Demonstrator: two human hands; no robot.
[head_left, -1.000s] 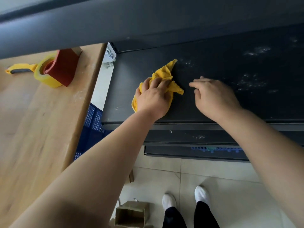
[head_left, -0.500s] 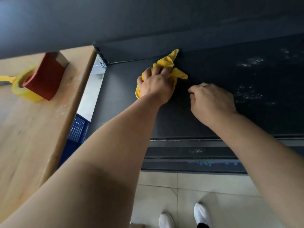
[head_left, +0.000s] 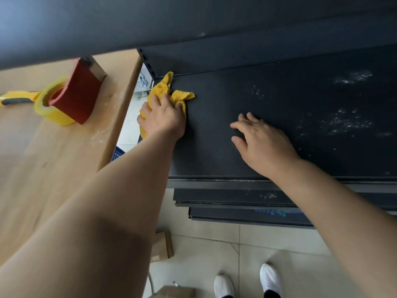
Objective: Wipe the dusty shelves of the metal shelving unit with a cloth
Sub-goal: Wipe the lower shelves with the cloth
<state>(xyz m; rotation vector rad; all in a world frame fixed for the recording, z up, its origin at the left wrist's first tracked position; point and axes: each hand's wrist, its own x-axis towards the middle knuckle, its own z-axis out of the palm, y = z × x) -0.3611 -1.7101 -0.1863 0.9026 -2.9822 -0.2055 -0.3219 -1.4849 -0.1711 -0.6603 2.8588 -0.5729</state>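
Yellow cloth (head_left: pixel 166 91): bunched at the far-left corner of the dark metal shelf (head_left: pixel 214 160), overhanging its left edge. Risk: cloth may slip off that edge, or the white dust (head_left: pixel 343 123) at right be missed. Left hand (head_left: pixel 163 119) grips the cloth, fingers curled over it; right hand (head_left: pixel 262 143) rests flat, fingers relaxed, holding nothing.

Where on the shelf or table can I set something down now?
Free: the strip of shelf between the left hand and right hand, the dusty stretch right of them, and the table's near part in front of the tape roll. Crowded: the shelf's back-left corner, where the left hand grips the cloth.
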